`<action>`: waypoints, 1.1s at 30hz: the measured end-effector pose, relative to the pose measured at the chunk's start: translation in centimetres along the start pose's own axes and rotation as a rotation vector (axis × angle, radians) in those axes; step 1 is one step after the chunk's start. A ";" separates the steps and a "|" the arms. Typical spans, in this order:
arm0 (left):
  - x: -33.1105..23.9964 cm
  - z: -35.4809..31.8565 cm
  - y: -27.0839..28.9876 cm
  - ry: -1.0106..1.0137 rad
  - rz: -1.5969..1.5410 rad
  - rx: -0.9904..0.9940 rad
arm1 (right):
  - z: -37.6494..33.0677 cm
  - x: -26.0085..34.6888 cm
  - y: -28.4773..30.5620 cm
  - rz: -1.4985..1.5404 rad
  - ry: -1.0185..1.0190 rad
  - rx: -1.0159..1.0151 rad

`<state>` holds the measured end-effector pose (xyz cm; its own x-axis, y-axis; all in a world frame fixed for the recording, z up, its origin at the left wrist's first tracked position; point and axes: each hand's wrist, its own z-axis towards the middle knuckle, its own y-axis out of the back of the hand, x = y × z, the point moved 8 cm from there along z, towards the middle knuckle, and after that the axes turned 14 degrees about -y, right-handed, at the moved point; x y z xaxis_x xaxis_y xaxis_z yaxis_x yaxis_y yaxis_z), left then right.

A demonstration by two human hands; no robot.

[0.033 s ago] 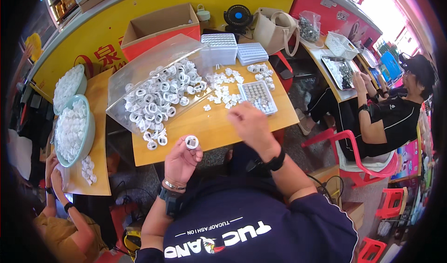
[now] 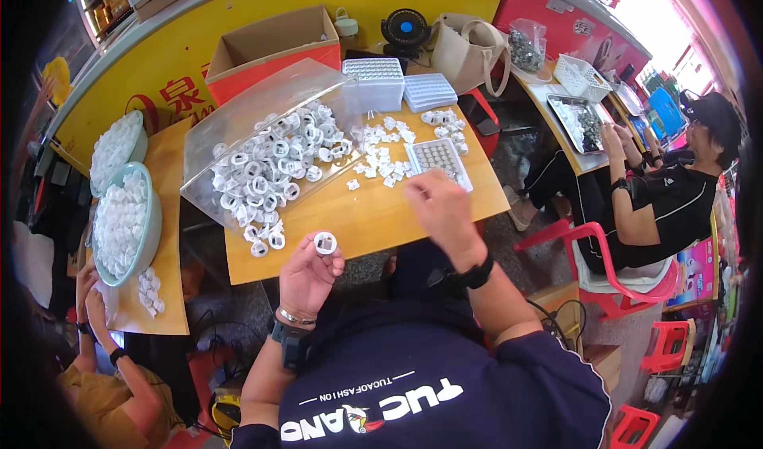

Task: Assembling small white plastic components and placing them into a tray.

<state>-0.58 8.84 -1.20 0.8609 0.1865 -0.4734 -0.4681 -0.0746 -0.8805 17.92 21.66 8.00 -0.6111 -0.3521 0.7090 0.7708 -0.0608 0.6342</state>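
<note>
Ring [image 2: 324, 243], white and round, sits pinched in the fingertips of the left hand [image 2: 308, 274], raised just off the near edge of the wooden table [image 2: 373, 218]. Beyond that grip, more white rings [image 2: 270, 171] spill from a clear bag [image 2: 238, 115]. To its right, the right hand [image 2: 445, 210] hovers curled over the table beside a grid tray [image 2: 439, 158]; whether it holds anything cannot be told. Small white clips [image 2: 381, 159] lie scattered by the tray.
</note>
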 end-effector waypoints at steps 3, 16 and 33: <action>-0.1 0.3 0.2 -0.029 -0.007 -0.016 | 1.7 -6.6 3.4 -0.187 -0.167 -0.153; 0.1 -0.1 -0.1 -0.023 0.026 -0.020 | 3.0 -10.8 3.0 -0.400 -0.124 -0.198; 0.4 -0.3 0.0 0.009 0.012 -0.010 | 3.1 -11.1 2.6 -0.210 -0.194 -0.165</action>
<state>-0.14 8.65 -1.40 0.8570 0.1767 -0.4840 -0.4763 -0.0867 -0.8750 26.16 28.27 2.76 -0.7706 -0.1327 0.6234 0.6333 -0.2691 0.7256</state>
